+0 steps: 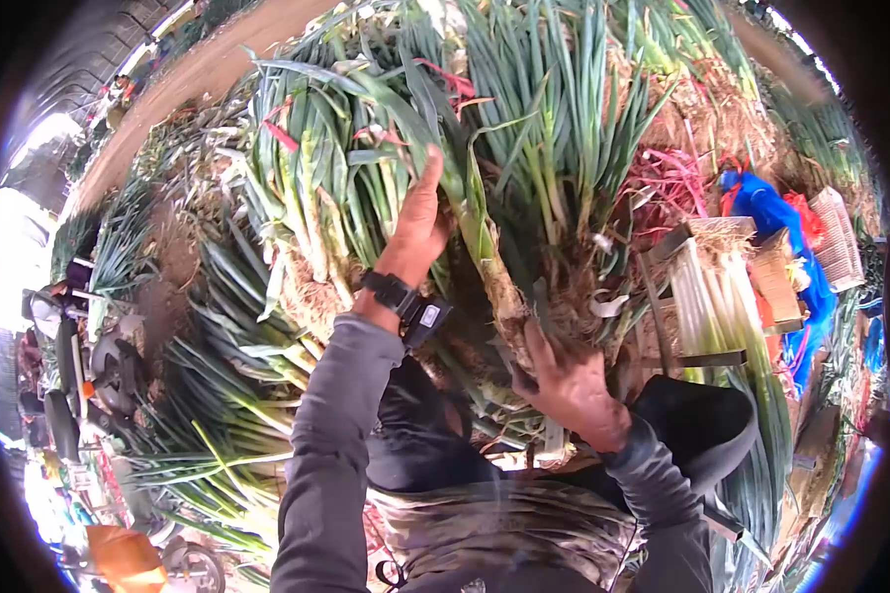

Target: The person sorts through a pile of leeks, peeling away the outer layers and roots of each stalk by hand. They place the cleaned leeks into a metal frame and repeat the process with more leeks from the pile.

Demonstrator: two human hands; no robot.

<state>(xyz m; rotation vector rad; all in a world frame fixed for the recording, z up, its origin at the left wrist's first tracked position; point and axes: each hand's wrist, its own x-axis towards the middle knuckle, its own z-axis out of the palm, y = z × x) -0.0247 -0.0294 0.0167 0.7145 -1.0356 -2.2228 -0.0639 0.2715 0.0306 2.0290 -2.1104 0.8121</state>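
Observation:
Long green onions with pale stalks and brown roots lie all round both hands. My left hand (420,222), with a black watch at the wrist, is at the upper part of a single onion stalk (482,232), its thumb pointing up and its other fingers hidden behind the leaves. Lower down, my right hand (569,385) reaches to the root end of that same stalk, fingers spread beside the dirty roots. A thick upright bundle of onions (554,128) stands just beyond, and another bundle (316,178) leans at the left of my left hand.
Trimmed white-stalked onions (717,296) rest on a frame at the right, near pink ties (672,188). A person in blue (786,237) is beyond them, by a wicker basket (836,237). Parked motorbikes (114,371) stand at the far left.

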